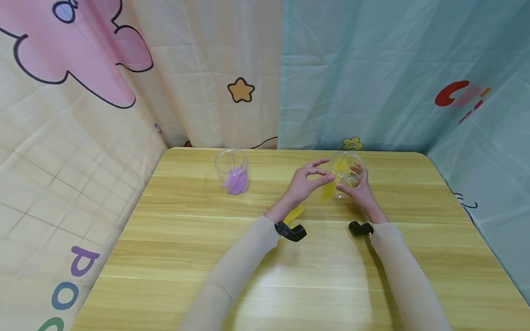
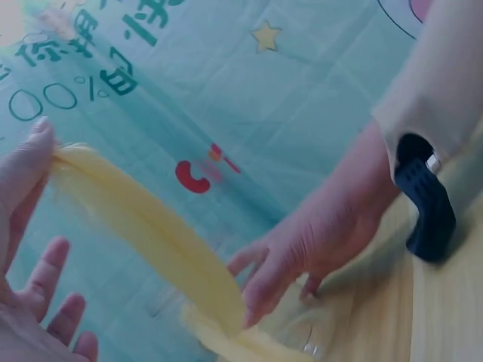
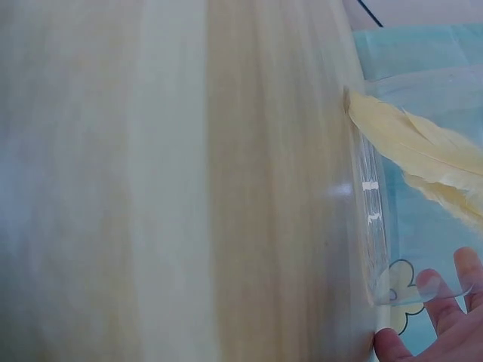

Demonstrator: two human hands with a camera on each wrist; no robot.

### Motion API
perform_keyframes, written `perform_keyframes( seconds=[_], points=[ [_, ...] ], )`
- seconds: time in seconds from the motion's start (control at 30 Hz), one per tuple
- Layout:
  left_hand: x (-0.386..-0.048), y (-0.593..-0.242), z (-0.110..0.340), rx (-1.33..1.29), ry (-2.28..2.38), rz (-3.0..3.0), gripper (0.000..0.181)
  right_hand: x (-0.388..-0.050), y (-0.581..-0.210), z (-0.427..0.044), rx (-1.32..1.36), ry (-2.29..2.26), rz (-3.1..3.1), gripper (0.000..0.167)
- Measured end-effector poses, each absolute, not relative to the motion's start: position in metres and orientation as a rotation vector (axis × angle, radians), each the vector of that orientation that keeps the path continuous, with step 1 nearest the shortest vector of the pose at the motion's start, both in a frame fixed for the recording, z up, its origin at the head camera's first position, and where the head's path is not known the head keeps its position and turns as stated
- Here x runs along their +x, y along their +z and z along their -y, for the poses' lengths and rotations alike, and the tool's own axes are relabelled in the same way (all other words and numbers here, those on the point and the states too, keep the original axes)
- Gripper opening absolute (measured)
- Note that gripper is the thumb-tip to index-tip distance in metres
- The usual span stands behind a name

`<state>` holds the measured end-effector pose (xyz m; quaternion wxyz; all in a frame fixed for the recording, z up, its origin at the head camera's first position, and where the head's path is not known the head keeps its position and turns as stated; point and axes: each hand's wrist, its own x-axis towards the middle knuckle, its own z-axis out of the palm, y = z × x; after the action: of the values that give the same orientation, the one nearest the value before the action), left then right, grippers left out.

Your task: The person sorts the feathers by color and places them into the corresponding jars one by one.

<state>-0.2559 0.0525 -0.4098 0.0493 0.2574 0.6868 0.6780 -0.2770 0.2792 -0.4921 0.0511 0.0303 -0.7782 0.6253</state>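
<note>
Near the back right of the table, my right hand [image 1: 364, 195] holds a clear plastic cup [image 1: 353, 177], its thumb and fingers round the side. A yellow feather [image 3: 419, 143] is inside that cup. Just left of the cup is my left hand [image 1: 307, 182], pinching one end of another yellow feather [image 2: 151, 234] between thumb and finger. The left wrist view shows this feather slanting down toward the cup, while the other fingers of that hand are spread. Under my left forearm, more yellow feather [image 1: 295, 214] lies on the table, partly hidden.
A second clear cup [image 1: 216, 161] stands at the back left, with purple feathers [image 1: 237, 182] in it. The wooden table [image 1: 314, 285] ends at the back against printed curtains [image 1: 352, 69], which also hang along both sides.
</note>
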Motion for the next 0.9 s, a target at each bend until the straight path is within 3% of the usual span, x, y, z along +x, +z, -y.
perform_keyframes(
  seconds=[0.4, 0.9],
  points=[
    [-0.284, -0.402, -0.084, 0.554, 2.632, -1.667, 0.027, -0.265, -0.468, -0.269, 0.068, 1.89, 2.389, 0.099],
    [-0.295, -0.416, -0.117, 0.445, 2.68, -1.755, 0.025, -0.277, -0.492, -0.277, 0.037, 1.84, 2.404, 0.101]
  ],
)
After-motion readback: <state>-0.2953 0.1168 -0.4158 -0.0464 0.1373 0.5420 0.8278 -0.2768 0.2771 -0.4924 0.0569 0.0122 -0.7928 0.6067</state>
